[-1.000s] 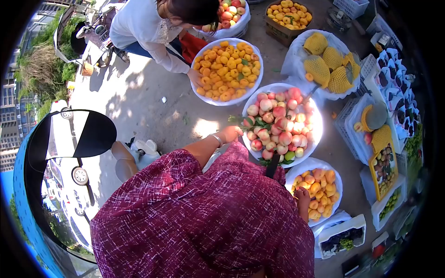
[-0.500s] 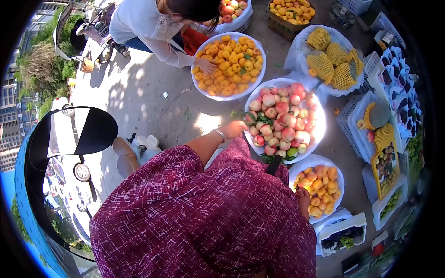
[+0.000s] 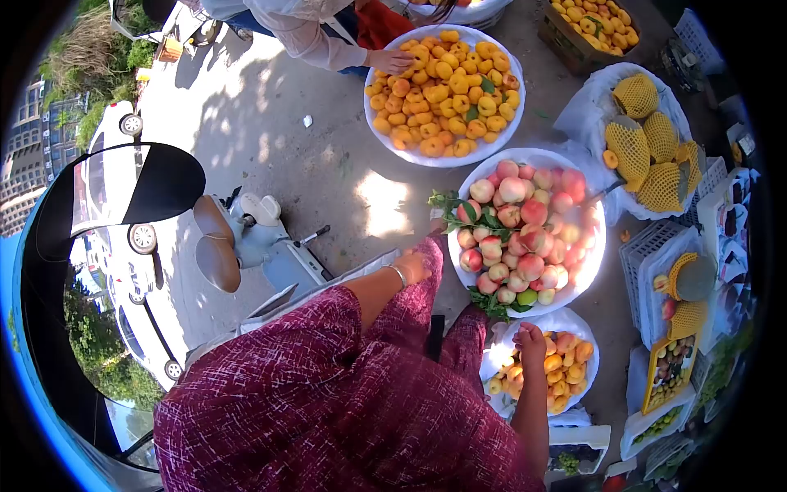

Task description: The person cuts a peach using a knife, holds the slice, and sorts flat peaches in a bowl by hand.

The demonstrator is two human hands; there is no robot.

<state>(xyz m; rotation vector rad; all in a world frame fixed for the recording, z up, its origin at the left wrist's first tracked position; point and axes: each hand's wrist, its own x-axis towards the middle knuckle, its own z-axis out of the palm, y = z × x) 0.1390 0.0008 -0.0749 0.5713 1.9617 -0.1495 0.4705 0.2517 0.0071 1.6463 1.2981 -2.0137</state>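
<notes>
My left hand (image 3: pixel 414 266), with a bracelet at the wrist, rests on my maroon-clothed leg, its fingers lying loosely. To its right is a white-lined basin of red and pale peaches (image 3: pixel 531 266) with green leaves (image 3: pixel 492 305) along its rim. My right hand (image 3: pixel 531 338) is raised over the near edge of a smaller lined basin of orange-yellow fruit (image 3: pixel 566 369). Its fingers are curled together, and whatever they may hold is hidden.
Ahead, another person's hand (image 3: pixel 392 61) touches yellow peaches (image 3: pixel 447 94) in a large basin. Netted melons (image 3: pixel 656 135) fill a lined container at right, near crates (image 3: pixel 652 246). A scooter (image 3: pixel 287 254) stands at left, with parked cars (image 3: pixel 135 238) beyond.
My left hand has drawn back from the peach basin's rim onto my leg. My right hand has come up over the smaller basin. The whole view has shifted, and the scooter shows more.
</notes>
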